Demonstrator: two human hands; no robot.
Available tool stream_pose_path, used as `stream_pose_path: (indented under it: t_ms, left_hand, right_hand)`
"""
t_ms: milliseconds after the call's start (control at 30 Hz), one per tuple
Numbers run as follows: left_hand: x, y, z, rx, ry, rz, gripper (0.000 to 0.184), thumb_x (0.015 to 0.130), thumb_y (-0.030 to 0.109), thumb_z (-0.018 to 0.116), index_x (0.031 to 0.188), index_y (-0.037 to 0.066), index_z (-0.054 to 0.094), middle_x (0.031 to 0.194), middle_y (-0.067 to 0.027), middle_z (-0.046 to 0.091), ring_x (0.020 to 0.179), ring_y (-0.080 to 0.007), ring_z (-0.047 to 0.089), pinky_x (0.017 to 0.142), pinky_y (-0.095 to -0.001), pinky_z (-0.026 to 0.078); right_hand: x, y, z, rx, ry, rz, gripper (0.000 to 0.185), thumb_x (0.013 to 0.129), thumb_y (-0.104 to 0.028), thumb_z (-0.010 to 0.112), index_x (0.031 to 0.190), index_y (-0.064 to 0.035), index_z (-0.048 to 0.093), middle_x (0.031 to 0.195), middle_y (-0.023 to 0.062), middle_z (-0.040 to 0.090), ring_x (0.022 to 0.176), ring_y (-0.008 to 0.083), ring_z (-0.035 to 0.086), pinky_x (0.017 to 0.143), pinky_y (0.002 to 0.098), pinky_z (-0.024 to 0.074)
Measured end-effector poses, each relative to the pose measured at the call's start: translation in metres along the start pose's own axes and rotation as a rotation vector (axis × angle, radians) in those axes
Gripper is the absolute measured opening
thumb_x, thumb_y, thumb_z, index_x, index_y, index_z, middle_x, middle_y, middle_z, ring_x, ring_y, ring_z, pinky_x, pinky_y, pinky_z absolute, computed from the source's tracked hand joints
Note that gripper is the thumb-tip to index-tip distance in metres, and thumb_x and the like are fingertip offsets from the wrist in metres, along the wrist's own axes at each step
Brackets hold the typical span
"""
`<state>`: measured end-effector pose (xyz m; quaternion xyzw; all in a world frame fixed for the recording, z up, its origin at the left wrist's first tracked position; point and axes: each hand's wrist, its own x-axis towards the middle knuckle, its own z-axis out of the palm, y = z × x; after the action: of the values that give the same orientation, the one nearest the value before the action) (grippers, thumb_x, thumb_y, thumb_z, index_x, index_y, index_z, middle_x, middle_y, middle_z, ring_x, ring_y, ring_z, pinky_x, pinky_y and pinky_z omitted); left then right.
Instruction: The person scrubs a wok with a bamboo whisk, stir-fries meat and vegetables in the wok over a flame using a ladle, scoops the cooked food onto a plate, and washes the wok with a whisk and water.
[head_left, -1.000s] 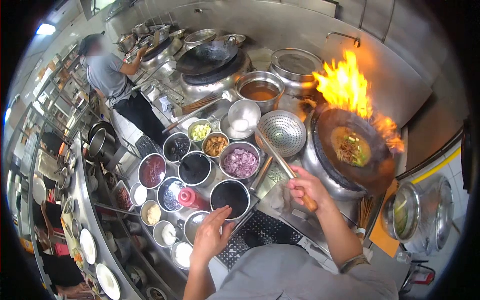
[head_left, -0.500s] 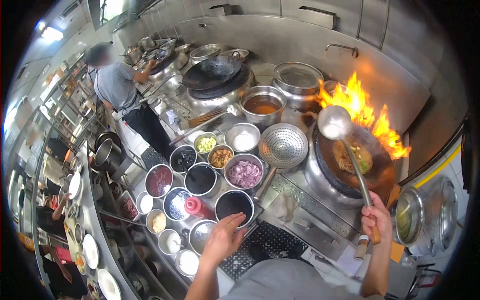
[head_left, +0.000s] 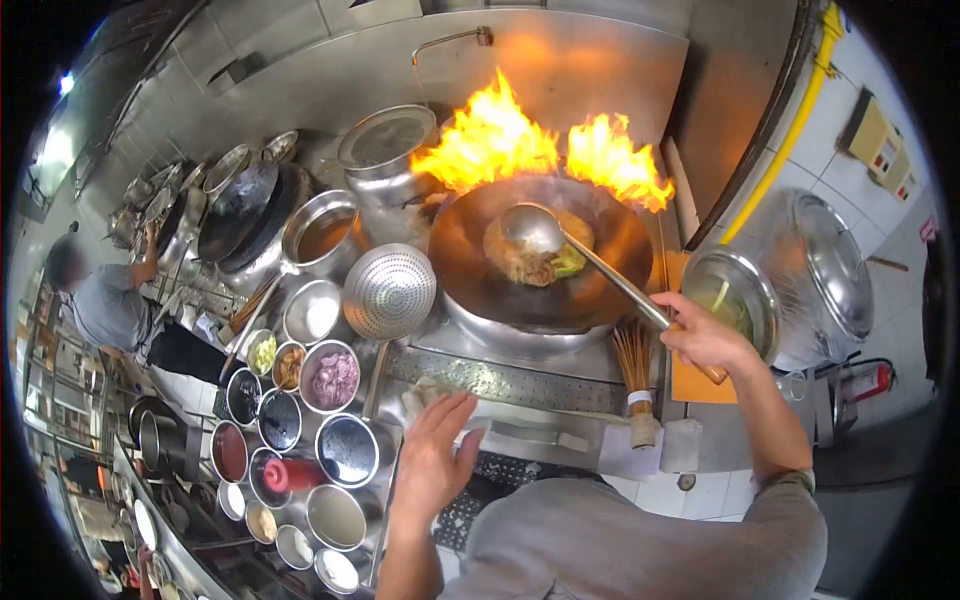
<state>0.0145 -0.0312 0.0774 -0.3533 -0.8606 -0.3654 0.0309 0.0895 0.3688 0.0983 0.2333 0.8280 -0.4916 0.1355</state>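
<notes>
My right hand [head_left: 712, 338] is closed around the wooden end of a long ladle [head_left: 630, 288]. The ladle's bowl rests over or against browned food with a green piece [head_left: 530, 268] inside a large wok [head_left: 460, 290]; exact contact is hard to tell. Tall flames [head_left: 500, 140] rise behind the wok's far rim. My left hand [head_left: 437, 455] hangs with its fingers stretched out and holds nothing. It is nearest to a crumpled cloth [head_left: 418, 392] on the counter edge and a pot of dark liquid [head_left: 347, 450].
A perforated strainer [head_left: 390, 290] lies left of the wok. Beside it stand several containers, one with sliced red onion [head_left: 335, 381], plus a red squeeze bottle [head_left: 292, 475]. A bamboo brush [head_left: 636, 375] leans at the front right. A co-worker [head_left: 105, 300] stands far left.
The view has swung right towards the wok. My right hand has brought the ladle from above the wok's near-left rim down to the food. My left hand stays open.
</notes>
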Motion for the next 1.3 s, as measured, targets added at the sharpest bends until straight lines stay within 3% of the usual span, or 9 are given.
stream_pose_path:
  t_ms: [167,300,467,567,800,933,1033,1233,1300]
  left_hand:
    - [0.087,0.04,0.076,-0.021,0.1,0.226,0.038,0.086,0.014,0.076,0.12,0.0,0.067,0.122,-0.0176,0.065,0.114,-0.0373,0.06,0.098,-0.0455,0.048]
    - [0.111,0.033,0.134,0.149,0.022,0.15,0.025,0.088,0.019,0.072,0.107,0.004,0.066,0.102,-0.0137,0.062,0.095,-0.0353,0.059,0.081,-0.0472,0.048]
    - [0.105,0.014,0.15,0.293,0.03,0.188,0.016,0.09,0.022,0.068,0.087,0.01,0.058,0.087,-0.0107,0.056,0.085,-0.0334,0.055,0.07,-0.0474,0.042]
    - [0.109,0.043,0.127,0.244,0.06,0.191,0.015,0.09,0.022,0.068,0.088,0.011,0.059,0.084,-0.0101,0.055,0.082,-0.0332,0.055,0.069,-0.0479,0.042]
    - [0.119,0.035,0.135,0.221,0.019,0.129,0.015,0.091,0.024,0.068,0.09,0.009,0.066,0.087,-0.0087,0.06,0.087,-0.0312,0.059,0.072,-0.0458,0.044]
    - [0.114,0.033,0.139,0.19,0.014,0.142,0.015,0.091,0.023,0.068,0.088,0.009,0.066,0.086,-0.009,0.061,0.086,-0.0313,0.06,0.073,-0.0464,0.045]
    - [0.115,0.034,0.127,0.153,0.024,0.139,0.015,0.091,0.023,0.068,0.088,0.008,0.067,0.085,-0.0093,0.061,0.086,-0.0318,0.06,0.073,-0.0468,0.045]
    - [0.113,0.027,0.117,-0.009,-0.039,0.16,0.023,0.088,0.02,0.072,0.106,0.005,0.069,0.097,-0.0122,0.065,0.093,-0.0331,0.062,0.081,-0.0462,0.048]
    - [0.094,0.026,0.094,-0.003,0.042,0.183,0.039,0.087,0.019,0.075,0.121,0.001,0.066,0.121,-0.0178,0.064,0.113,-0.0354,0.06,0.093,-0.0438,0.049]
  right_hand:
    - [0.026,0.024,0.003,-0.209,0.067,-0.173,0.059,0.091,-0.01,0.058,0.147,-0.0089,0.041,0.097,0.0126,0.062,0.067,0.0189,0.062,0.059,0.0365,0.0512]
    - [-0.01,0.017,-0.044,-0.098,-0.058,0.033,0.059,0.091,-0.011,0.057,0.148,-0.0103,0.042,0.094,0.0108,0.063,0.068,0.019,0.063,0.062,0.0358,0.0519]
    - [0.005,0.053,-0.027,-0.331,0.286,-0.262,0.057,0.092,-0.014,0.056,0.147,-0.0108,0.042,0.102,0.0228,0.068,0.088,0.0458,0.066,0.078,0.0495,0.0533]
    - [0.017,0.065,-0.027,-0.406,0.282,-0.381,0.059,0.092,-0.013,0.058,0.148,-0.0115,0.04,0.092,0.0168,0.067,0.074,0.0352,0.068,0.066,0.0439,0.0534]
    - [-0.011,0.019,-0.016,0.09,-0.075,0.026,0.061,0.095,-0.006,0.061,0.151,-0.0142,0.038,0.08,0.0009,0.053,0.059,0.0092,0.054,0.052,0.0283,0.0455]
    - [0.003,0.032,0.001,-0.307,0.183,-0.31,0.067,0.092,-0.01,0.065,0.152,-0.0107,0.036,0.099,0.0175,0.067,0.079,0.0318,0.067,0.075,0.0418,0.0532]
    - [-0.002,0.025,0.021,-0.442,0.316,-0.127,0.069,0.09,-0.012,0.066,0.152,-0.007,0.035,0.112,0.0261,0.066,0.093,0.042,0.066,0.088,0.0469,0.0503]
    - [-0.004,0.016,0.03,0.111,0.172,-0.037,0.062,0.093,-0.006,0.059,0.151,-0.0083,0.036,0.091,0.0087,0.062,0.059,0.0143,0.057,0.055,0.0324,0.0478]
    - [-0.009,0.021,0.034,0.21,0.146,-0.043,0.061,0.093,-0.008,0.06,0.151,-0.0092,0.037,0.088,0.0076,0.059,0.055,0.0122,0.054,0.051,0.0315,0.0456]
